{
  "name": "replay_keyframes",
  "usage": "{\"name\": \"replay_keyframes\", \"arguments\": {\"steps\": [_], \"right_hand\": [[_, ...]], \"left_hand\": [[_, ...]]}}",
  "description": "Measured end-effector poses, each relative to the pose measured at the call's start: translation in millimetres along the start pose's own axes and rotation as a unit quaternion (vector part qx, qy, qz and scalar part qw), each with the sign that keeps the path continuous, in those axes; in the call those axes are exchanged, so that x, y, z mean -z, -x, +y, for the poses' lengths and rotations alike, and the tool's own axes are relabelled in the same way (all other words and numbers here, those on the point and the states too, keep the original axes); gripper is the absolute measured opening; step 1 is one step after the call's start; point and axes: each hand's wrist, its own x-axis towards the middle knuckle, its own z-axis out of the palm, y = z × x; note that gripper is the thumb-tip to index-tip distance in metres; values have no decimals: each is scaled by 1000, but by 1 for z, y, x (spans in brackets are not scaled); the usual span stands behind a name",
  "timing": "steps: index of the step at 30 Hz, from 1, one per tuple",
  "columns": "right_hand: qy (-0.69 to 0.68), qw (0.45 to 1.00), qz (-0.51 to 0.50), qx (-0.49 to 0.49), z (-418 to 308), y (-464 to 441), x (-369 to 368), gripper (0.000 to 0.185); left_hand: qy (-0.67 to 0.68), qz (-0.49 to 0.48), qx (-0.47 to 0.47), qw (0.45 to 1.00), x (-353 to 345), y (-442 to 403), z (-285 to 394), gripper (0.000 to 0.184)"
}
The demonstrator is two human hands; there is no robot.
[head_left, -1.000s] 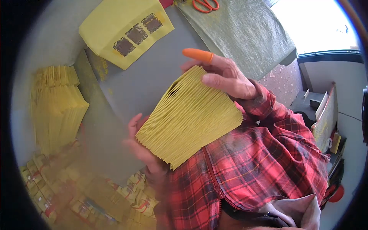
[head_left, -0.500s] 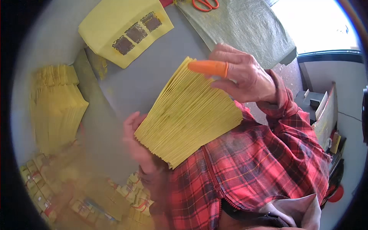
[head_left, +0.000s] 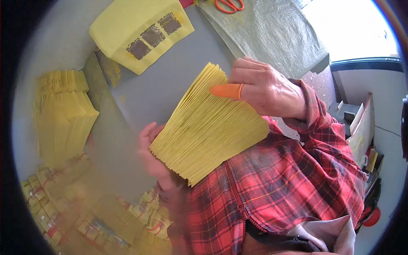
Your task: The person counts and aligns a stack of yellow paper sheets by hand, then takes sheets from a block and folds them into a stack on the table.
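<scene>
A thick fan of folded yellow paper (head_left: 208, 131) lies tilted in front of the plaid jacket. Around its lower left edge, my left hand (head_left: 155, 148) is closed, partly hidden by the paper and hazy in the view. At the upper right edge of the fan my right hand (head_left: 265, 87) has its fingers curled against the folds. An orange finger cover (head_left: 227, 90) on one of its fingers rests across the upper folds. The thumb of my right hand is hidden.
A yellow sheet with three dark printed squares (head_left: 144, 34) lies on the grey surface (head_left: 170, 63). Orange-handled scissors (head_left: 229, 5) sit on a shiny cover (head_left: 272, 34). Folded yellow stacks (head_left: 66, 114) stand at left, above several tied bundles (head_left: 44, 208).
My right hand has drawn back from the top of the fan and its fingers have curled, the orange-covered one now pointing onto the folds. The fan has tilted slightly; my left hand still holds it.
</scene>
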Motion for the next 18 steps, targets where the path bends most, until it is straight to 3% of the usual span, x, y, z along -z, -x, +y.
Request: {"name": "replay_keyframes", "arguments": {"steps": [2, 13, 17, 18], "right_hand": [[12, 1000, -12, 4, -2, -1, 1, 37], [45, 998, -47, -2, -6, 2, 2, 39], [68, 997, -36, 10, -7, 2, -2, 40], [68, 997, -36, 10, -7, 1, -3, 40]], "left_hand": [[-41, 13, 25, 999, 2, 1, -1, 88], [-58, 12, 32, 998, -1, 0, 0, 88], [70, -1, 6, 997, -2, -1, -4, 51], [70, -1, 6, 998, -2, -1, -4, 51]]}}
